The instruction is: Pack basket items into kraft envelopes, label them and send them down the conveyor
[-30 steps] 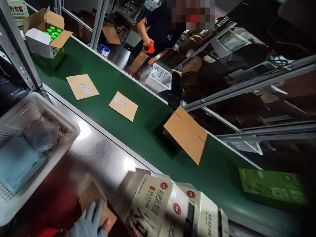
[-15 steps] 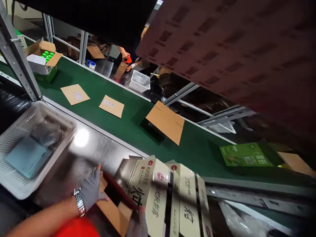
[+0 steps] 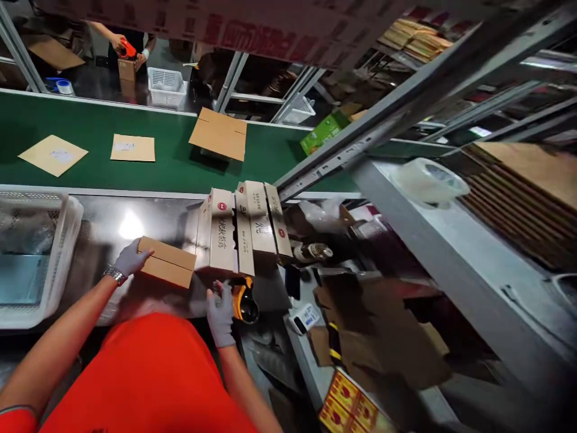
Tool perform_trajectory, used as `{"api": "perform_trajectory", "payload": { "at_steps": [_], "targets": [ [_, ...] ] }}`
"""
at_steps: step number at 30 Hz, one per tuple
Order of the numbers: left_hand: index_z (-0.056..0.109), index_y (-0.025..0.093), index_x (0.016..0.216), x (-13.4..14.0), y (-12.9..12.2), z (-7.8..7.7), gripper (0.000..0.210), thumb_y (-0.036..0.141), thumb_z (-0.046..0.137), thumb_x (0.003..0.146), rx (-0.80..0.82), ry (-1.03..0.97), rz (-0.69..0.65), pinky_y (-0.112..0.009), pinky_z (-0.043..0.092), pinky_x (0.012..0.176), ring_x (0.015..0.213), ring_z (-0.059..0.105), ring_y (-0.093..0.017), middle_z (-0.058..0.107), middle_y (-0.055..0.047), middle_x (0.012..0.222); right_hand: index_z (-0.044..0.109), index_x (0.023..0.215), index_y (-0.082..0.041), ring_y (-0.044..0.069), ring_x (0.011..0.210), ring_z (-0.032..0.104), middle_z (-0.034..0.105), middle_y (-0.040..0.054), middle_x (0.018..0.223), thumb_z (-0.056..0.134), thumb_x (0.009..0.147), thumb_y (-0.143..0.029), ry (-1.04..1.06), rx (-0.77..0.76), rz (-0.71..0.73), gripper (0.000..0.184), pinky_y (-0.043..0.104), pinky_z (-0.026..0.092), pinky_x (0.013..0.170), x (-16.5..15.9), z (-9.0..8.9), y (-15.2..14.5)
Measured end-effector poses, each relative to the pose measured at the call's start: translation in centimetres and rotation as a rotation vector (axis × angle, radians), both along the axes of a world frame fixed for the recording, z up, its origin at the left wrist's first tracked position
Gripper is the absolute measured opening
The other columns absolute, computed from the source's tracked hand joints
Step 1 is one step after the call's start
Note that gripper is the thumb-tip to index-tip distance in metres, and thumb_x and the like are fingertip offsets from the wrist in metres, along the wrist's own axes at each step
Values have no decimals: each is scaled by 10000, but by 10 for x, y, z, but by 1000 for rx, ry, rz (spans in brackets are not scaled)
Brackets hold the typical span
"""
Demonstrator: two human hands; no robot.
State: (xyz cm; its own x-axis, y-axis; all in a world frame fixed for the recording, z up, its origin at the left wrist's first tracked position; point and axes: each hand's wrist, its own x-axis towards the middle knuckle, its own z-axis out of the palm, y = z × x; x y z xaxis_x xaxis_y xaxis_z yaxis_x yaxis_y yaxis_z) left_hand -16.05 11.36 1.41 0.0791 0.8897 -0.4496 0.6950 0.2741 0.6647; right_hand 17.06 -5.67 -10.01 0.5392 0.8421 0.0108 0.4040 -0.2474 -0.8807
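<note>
My left hand [image 3: 130, 257], gloved in grey with a metal watch at the wrist, grips the left end of a small brown cardboard box [image 3: 167, 262], thumb on top. The box's top flaps are folded closed, leaving a seam along the middle. My right hand [image 3: 220, 311], also gloved, is closed around an orange and black tape dispenser [image 3: 243, 300], just right of the box. Part of the dispenser's handle is hidden by the fingers. White printed cartons [image 3: 222, 231] with black lettering stand behind the dispenser on the metal table [image 3: 108, 225].
A white basket [image 3: 67, 258] stands at left. Behind runs a green conveyor [image 3: 171, 171] carrying flat envelopes [image 3: 133, 148] and an open-flapped box [image 3: 219, 133]. A metal post [image 3: 333, 150] slants at right, near a side shelf [image 3: 433, 252]. Across the conveyor, a co-worker's hands [image 3: 118, 43] hold a red-orange tool.
The view has swung right. The small box's open flaps are now folded down. My right hand has left the box and holds the tape dispenser; my left hand stays on the box.
</note>
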Motion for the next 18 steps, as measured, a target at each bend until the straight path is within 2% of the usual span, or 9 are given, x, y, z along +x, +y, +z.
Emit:
{"api": "perform_trajectory", "payload": {
  "at_steps": [2,4,7,10,13,16,18],
  "targets": [
    [668,143,1556,-1,6,0,600,494,657,1069,20,16,-45,-373,628,981,1244,826,-342,851,-192,1421,677,1445,-83,448,1305,722,759,323,1382,641,904,-599,-197,-101,-163,748,670,561,1208,33,-10,-16],
    [668,152,1535,0,13,4,594,508,641,1061,32,18,-88,-372,625,976,1230,827,-339,854,-186,1408,584,1559,27,504,1321,696,704,424,1425,669,875,-551,-359,-248,-234,900,695,564,1166,64,-15,-21],
    [688,156,1465,5,21,14,565,521,633,1038,39,8,-160,-364,619,977,1190,828,-325,862,-174,1363,441,1710,85,502,1177,743,681,460,1419,672,916,-486,-512,-455,-165,1005,653,618,1001,95,-16,-16],
    [701,154,1398,8,24,22,547,529,645,1003,12,-41,-244,-362,617,972,1186,813,-323,863,-167,1348,356,1777,108,477,1026,786,677,446,1400,673,935,-512,-543,-487,-148,1092,594,635,863,102,-14,-12],
    [711,161,1366,11,22,27,514,518,624,1006,-9,-68,-301,-356,611,982,1221,803,-324,858,-165,1369,413,1771,93,501,990,796,716,436,1350,697,886,-584,-523,-436,-185,1150,641,635,850,92,-12,-17],
    [730,166,1355,14,17,29,475,491,588,1038,6,-43,-348,-362,603,1016,1242,807,-331,856,-172,1384,595,1654,77,506,873,795,798,352,1079,662,841,-540,-437,-411,-169,1023,718,613,840,82,-9,-21],
    [747,176,1338,17,13,30,437,458,550,1068,36,-13,-349,-372,595,1055,1261,806,-332,857,-170,1389,687,1574,28,480,787,786,802,280,946,647,826,-540,-322,-380,-185,941,724,613,825,82,-2,-25]
  ]
}}
